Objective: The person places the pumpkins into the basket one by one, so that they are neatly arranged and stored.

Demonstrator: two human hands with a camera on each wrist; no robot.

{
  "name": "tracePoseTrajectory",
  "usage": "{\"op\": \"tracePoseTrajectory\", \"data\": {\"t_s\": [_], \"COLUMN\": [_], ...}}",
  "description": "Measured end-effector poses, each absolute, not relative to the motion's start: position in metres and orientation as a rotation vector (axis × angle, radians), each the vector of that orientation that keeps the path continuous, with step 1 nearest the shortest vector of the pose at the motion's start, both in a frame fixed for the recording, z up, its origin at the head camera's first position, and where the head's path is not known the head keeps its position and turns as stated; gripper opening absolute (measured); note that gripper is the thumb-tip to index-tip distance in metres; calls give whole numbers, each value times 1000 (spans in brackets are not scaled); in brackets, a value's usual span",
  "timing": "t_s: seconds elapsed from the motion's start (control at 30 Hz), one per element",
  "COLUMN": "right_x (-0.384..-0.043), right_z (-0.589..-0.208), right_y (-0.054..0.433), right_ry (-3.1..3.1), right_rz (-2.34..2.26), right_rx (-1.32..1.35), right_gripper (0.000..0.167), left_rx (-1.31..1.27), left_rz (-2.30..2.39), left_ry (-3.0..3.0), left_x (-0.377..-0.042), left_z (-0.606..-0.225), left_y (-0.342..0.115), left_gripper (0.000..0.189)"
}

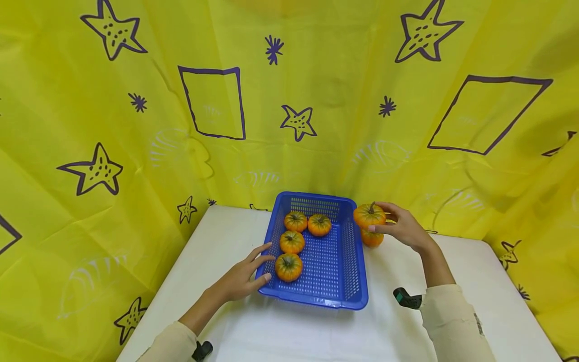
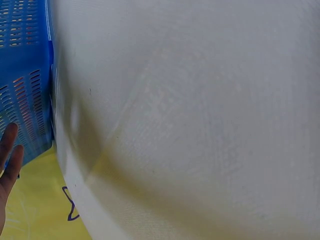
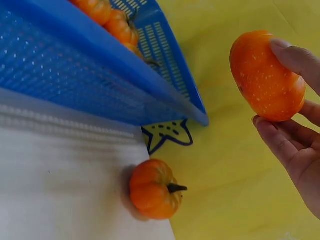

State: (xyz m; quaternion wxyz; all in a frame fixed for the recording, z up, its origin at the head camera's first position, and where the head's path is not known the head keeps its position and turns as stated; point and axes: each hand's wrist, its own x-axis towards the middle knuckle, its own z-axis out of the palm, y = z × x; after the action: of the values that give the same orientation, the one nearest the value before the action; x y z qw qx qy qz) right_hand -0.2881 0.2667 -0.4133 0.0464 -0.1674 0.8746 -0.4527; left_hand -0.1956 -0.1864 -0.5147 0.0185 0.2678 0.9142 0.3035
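Observation:
My right hand grips a small orange pumpkin between thumb and fingers, raised beside the basket's right rim. In the right wrist view that held pumpkin is off the table, its speckled side showing. Another pumpkin stands on the white table to the right of the basket, partly hidden below the held one in the head view. Several pumpkins lie along the left side and back of the blue plastic basket. My left hand rests at the basket's left rim with its fingers spread and relaxed.
The white table carries the basket near its back edge. A yellow curtain with purple stars and squares hangs behind and at both sides. Dark wrist devices sit by the sleeves.

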Motion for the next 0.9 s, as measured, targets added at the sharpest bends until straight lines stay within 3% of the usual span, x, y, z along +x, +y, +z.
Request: {"op": "tracePoseTrajectory", "data": {"t_s": [0.9], "right_x": [-305], "right_z": [-430], "right_y": [203], "right_ry": [2533], "right_rz": [-1425], "right_rx": [-580], "right_gripper": [75], "left_rx": [856], "left_rz": [954], "left_ry": [2848], "left_x": [-196], "left_z": [-515], "left_y": [-186], "left_gripper": [45]}}
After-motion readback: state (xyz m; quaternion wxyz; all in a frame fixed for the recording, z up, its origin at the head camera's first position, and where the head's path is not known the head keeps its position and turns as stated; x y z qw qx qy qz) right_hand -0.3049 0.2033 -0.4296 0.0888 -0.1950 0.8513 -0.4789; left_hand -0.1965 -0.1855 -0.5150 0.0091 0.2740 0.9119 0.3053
